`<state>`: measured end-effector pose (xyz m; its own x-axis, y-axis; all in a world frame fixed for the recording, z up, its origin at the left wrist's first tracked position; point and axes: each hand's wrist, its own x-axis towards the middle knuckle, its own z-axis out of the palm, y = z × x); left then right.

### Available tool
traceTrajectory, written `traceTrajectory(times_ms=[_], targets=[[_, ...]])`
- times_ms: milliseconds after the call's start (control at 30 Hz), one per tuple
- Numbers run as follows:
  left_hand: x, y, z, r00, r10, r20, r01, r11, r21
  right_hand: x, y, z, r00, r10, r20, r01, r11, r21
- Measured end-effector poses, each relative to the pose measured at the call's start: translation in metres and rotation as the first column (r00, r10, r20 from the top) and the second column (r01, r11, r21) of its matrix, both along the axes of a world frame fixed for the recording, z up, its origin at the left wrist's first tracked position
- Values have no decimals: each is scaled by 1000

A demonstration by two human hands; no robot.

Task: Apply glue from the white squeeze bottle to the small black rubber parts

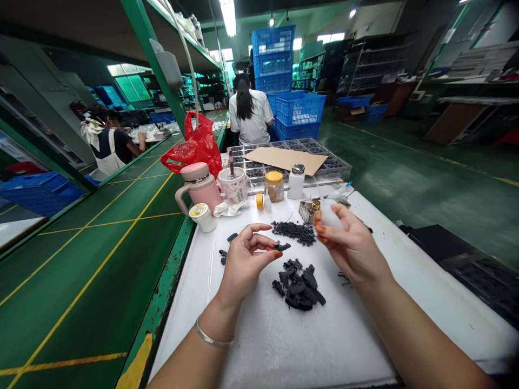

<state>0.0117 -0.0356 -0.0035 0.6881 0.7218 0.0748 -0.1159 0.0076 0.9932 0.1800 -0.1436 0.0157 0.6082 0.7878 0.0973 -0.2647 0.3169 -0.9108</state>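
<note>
My left hand (245,258) pinches a small black plastic part (283,247) between thumb and fingertips, just above a white worktable (259,329). My right hand (349,242) is closed round a small white squeeze bottle (330,214), held close to that part. Below the hands lies a pile of larger black plastic parts (299,282). Behind them sits a heap of tiny black pieces (294,231). A few loose black bits (225,252) lie to the left.
At the table's back stand a pink mug (200,186), a white cup (232,185), a yellow-lidded jar (274,185), a white bottle (296,181), and trays under cardboard (286,158). A green conveyor (101,243) runs on the left. Two people work farther back; blue crates (284,75) are stacked beyond.
</note>
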Motion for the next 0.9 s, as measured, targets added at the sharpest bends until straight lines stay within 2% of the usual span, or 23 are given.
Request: traceTrajectory(times_ms=[100,233,333,433,533,633,800,900], targets=[[-1,1,0,999,-11,35,13,998,-65,-9,4,-5,980,199,-18,-199,975,-98],[-1,1,2,997,-10,72,18,994,-111,-21,8,-14,898,437,-51,-436,871,-227],[-1,-1,4,996,-28,84,35,997,-74,-25,10,-19,826,537,-171,-563,794,-229],[-1,-4,5,995,-62,84,65,997,-36,-26,13,-24,780,573,-250,-620,761,-190],[-1,-5,4,993,-96,65,98,995,-30,-25,14,-27,774,553,-310,-620,762,-187],[0,-4,2,993,-107,48,108,994,-31,-25,15,-26,814,490,-311,-559,808,-188],[2,-2,1,997,-65,44,70,987,-143,-29,13,-22,932,343,-120,-362,905,-222],[2,-1,0,995,-98,2,96,977,-192,-32,13,-21,966,255,44,-237,940,-244]])
